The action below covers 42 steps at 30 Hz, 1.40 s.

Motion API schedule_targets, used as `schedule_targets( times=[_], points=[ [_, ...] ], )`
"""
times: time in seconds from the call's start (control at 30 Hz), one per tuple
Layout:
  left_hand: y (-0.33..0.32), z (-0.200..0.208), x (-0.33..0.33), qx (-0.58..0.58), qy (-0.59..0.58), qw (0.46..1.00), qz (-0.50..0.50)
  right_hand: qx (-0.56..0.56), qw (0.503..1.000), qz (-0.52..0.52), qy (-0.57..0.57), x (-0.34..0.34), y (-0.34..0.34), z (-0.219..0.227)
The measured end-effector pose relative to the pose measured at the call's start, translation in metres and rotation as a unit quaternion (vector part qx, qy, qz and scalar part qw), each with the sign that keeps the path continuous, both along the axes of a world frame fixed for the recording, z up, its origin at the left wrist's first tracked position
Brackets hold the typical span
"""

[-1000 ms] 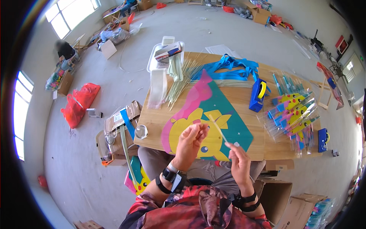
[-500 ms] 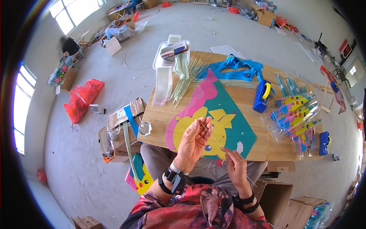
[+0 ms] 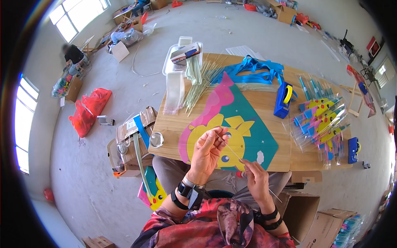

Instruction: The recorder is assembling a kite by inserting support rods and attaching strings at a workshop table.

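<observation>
Between my hands a thin pale rod (image 3: 230,149) runs at a slant above the table. My left hand (image 3: 207,152), palm turned up, pinches its upper end between thumb and fingers. Lower down and to the right, my right hand (image 3: 257,178) grips the same rod, whose tail sticks out below the wrist. Beneath both hands lies a diamond-shaped kite sheet (image 3: 252,118) in teal and pink with a yellow cartoon figure, partly covered by my left hand. A bundle of similar thin rods (image 3: 201,89) rests beyond it, next to pale strips (image 3: 193,70).
Blue ribbon (image 3: 258,70) is heaped at the table's far side. A blue tape dispenser (image 3: 284,101) stands right of the sheet, with packaged kites (image 3: 322,120) beyond. At the left edge sits a round clear container (image 3: 156,139). An open cardboard box (image 3: 301,213) is by my right arm.
The fingers of my left hand have closed in a little around the rod's end. My right hand keeps its hold, and the view has shifted slightly.
</observation>
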<state>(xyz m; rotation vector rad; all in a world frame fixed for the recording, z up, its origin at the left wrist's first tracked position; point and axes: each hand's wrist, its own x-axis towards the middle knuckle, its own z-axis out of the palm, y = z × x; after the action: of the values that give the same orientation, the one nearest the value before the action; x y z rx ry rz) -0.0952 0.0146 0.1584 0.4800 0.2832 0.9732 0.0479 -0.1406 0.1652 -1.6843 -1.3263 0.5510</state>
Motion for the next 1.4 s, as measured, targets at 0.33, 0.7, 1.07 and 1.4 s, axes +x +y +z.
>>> schedule_targets(
  times=[0.33,0.7,1.07,1.4],
  points=[
    [0.009,0.013,-0.013,0.256,0.265,0.928,0.051,-0.028,0.987,-0.008,-0.159,0.017,-0.008,0.013],
    [0.013,0.004,-0.017,0.197,0.199,0.959,-0.051,0.003,0.99,0.02,-0.137,0.035,-0.006,0.005],
    [-0.024,-0.015,0.031,0.223,0.254,0.941,0.001,0.026,0.992,0.013,0.126,-0.001,0.024,-0.029],
    [-0.012,-0.031,0.078,0.236,0.333,0.908,-0.089,0.109,0.946,-0.024,0.304,0.017,0.046,-0.057]
  ],
)
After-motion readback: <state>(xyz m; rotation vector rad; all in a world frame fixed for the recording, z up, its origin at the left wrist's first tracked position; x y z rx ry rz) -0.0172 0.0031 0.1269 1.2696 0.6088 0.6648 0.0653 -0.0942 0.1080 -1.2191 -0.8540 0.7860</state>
